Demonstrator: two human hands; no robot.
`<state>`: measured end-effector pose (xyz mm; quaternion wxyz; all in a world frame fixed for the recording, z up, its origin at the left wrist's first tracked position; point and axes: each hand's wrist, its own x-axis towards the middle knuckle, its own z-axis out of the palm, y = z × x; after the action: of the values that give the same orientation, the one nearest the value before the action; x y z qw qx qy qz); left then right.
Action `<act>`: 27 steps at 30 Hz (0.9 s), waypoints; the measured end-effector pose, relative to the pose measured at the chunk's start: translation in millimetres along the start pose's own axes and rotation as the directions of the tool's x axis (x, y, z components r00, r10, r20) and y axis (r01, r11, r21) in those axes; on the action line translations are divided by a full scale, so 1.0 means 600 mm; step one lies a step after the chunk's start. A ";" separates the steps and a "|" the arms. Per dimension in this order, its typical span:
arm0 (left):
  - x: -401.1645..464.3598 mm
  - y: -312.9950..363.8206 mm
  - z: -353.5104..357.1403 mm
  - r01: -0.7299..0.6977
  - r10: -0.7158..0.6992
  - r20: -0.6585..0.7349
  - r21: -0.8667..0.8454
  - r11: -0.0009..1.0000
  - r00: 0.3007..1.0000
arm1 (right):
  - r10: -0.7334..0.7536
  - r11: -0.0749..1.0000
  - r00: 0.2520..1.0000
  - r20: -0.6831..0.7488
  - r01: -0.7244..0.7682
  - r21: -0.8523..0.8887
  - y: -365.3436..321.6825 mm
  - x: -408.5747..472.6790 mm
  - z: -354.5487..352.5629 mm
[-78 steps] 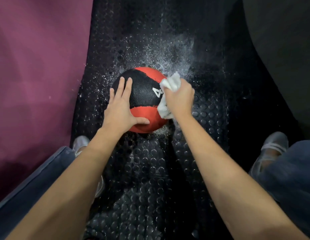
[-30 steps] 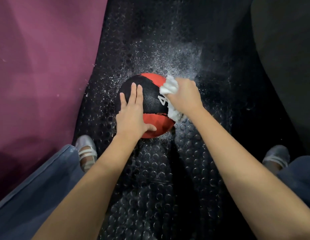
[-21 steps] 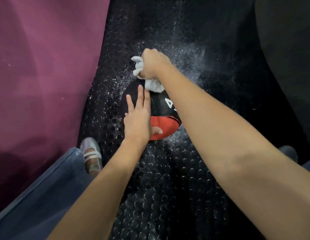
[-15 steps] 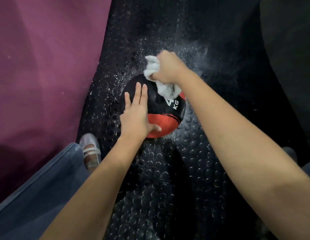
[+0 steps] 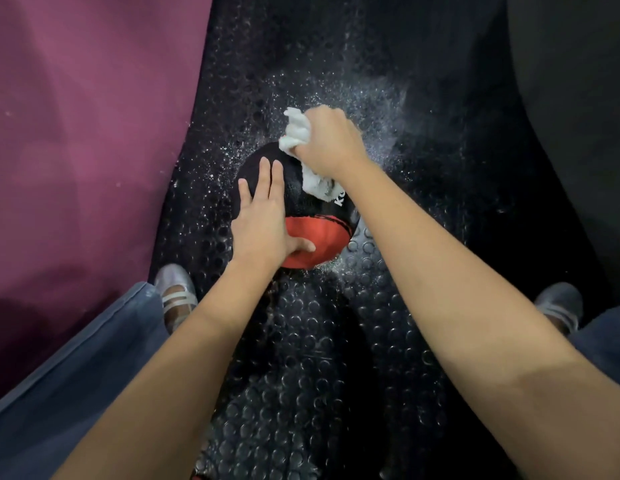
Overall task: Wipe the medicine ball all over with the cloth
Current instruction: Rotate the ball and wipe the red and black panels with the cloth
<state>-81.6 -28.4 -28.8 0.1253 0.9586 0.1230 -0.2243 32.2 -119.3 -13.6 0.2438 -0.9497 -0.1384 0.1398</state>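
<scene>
Medicine ball (image 5: pixel 312 233): a black and red ball is set on the studded floor mat, in the middle of the view between the two arms. Part of a white "KG" marking is seen on its right side, just below the cloth.
Cloth (image 5: pixel 296 133): a white cloth is bunched up and pressed against the far upper right of the ball. One end sticks out above the fist, another hangs out beneath it onto the black panel.
Right hand (image 5: pixel 327 143): the cloth is gripped in a closed fist, fingers curled round it. The fingertips are hidden from view.
Left hand (image 5: pixel 261 220): laid flat on the near left of the ball. The fingers are held straight and close together, with the little finger slightly apart; the thumb is stretched sideways across the red panel.
Floor mat (image 5: pixel 301 358): black rubber with raised round studs. White specks are scattered over it around and beyond the ball.
Purple surface (image 5: pixel 86 133): seen along the left edge of the mat.
Shoes: a light strapped shoe (image 5: pixel 175 292) is seen at the left of the mat, another (image 5: pixel 558 306) at the right.
</scene>
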 end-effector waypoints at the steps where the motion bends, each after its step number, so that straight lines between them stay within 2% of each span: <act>1: 0.001 -0.001 -0.001 0.001 -0.001 0.004 -0.015 1.000 1.000 | 0.004 1.000 1.000 -0.007 -0.004 0.012 0.007 -0.006 0.001; 4: 0.003 -0.002 -0.002 -0.013 0.013 -0.005 -0.018 1.000 1.000 | 0.057 0.996 0.997 -0.057 -0.053 0.072 0.046 -0.045 0.008; 9: 0.003 -0.006 0.000 -0.020 0.020 -0.023 -0.021 1.000 1.000 | 0.216 0.952 0.975 -0.053 -0.199 0.234 0.115 -0.121 0.038; 12: 0.001 -0.004 0.006 -0.032 0.033 -0.029 0.004 0.999 0.999 | 0.272 0.916 0.951 -0.150 -0.208 0.344 0.096 -0.112 0.044; 16: 0.001 -0.005 0.007 -0.014 0.014 -0.032 -0.010 1.000 0.999 | 0.230 0.944 0.941 -0.249 -0.154 0.291 0.044 -0.093 0.044; 21: 0.005 -0.013 0.005 -0.024 0.021 -0.046 -0.067 0.997 0.999 | 0.130 0.956 0.945 -0.300 -0.039 0.289 0.048 -0.170 0.083; 25: -0.001 -0.010 0.007 -0.037 0.036 -0.058 -0.021 0.999 0.998 | 0.355 0.860 0.890 -0.285 -0.192 0.473 0.070 -0.129 0.069; 27: 0.001 -0.007 0.003 -0.021 0.020 -0.050 -0.027 0.999 0.999 | 0.395 0.832 0.869 -0.298 -0.200 0.518 0.070 -0.111 0.062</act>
<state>-83.0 -24.8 -31.8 0.1374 0.9633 0.1193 -0.1974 -33.5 -160.5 -52.9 0.4641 -0.8795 0.1044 0.0127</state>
